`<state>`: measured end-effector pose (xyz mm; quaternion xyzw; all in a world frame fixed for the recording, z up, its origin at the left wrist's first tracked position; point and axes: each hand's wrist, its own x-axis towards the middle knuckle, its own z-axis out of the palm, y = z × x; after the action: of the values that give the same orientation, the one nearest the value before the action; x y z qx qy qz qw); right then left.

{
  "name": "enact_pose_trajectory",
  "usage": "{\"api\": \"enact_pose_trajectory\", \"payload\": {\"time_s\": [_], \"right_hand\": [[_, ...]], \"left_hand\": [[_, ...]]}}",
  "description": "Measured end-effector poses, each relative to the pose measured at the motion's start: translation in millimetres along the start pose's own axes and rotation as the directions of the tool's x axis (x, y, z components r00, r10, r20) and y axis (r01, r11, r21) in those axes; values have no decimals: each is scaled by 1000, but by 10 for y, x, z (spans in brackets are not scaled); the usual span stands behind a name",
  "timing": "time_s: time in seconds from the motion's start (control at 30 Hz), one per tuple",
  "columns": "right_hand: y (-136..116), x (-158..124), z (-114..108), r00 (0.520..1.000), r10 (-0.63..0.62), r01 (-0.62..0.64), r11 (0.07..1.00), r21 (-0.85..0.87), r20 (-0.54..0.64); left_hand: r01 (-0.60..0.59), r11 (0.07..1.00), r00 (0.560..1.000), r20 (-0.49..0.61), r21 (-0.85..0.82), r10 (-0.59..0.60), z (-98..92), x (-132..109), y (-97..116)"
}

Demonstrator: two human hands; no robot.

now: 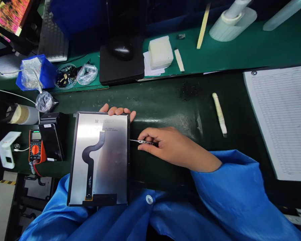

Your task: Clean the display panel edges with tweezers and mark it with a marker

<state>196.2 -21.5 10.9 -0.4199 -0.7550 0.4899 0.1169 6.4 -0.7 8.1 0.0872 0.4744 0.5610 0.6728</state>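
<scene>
Nearest, the near end of the display panel (107, 167) reaches over the blue coat (155, 214), past the near edge of the dark mat (163, 100). The left hand (117, 109) holds the panel from below, fingertips side by side at its far edge; the palm is hidden. The right hand (169, 145), just beyond the panel's right edge, has thumb and fingers clamped on metal tweezers (145, 142), whose tips meet that edge. Mat surface lies between the right hand and the raised green shelf (228, 57) ahead; to the right, room ends at a lined notebook (281, 124).

A pale rod (219, 115) with a dark tip lies between the right forearm and the notebook. Left of the panel, an orange multimeter (35, 146) stands beside a black phone-like device (51, 142), crowding that side. On the shelf, a black mouse (121, 48) sits on a black pad (122, 73), and a white block (161, 53) rests on paper sheets.

At the far left, a blue bin (49, 72) holds a clear plastic bag (31, 78); a round clear dish (71, 84) beside it contains small dark pieces. Farther off on the right stands a whitish bottle (232, 28), its contents hard to make out.
</scene>
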Motion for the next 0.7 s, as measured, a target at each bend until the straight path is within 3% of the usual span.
{"api": "enact_pose_trajectory", "payload": {"time_s": [0.17,0.27,0.43,0.6,0.7], "right_hand": [[32,12,-1,994,-109,107,989,-100,-10],[36,13,-2,993,-117,117,987,-109,-1],[15,6,10,1000,-7,7,1000,-25,-17],[32,12,9,994,-107,105,990,-99,-12],[32,8,2,993,-117,116,988,-100,1]], "left_hand": [[89,964,987,153,-251,-51,-64,24,-14],[94,957,984,172,-276,-47,-88,21,-15],[143,931,972,225,-335,-68,-57,-22,2],[82,968,982,183,-237,-38,-30,-41,12],[105,958,978,203,-266,-50,-35,-47,12]]}}
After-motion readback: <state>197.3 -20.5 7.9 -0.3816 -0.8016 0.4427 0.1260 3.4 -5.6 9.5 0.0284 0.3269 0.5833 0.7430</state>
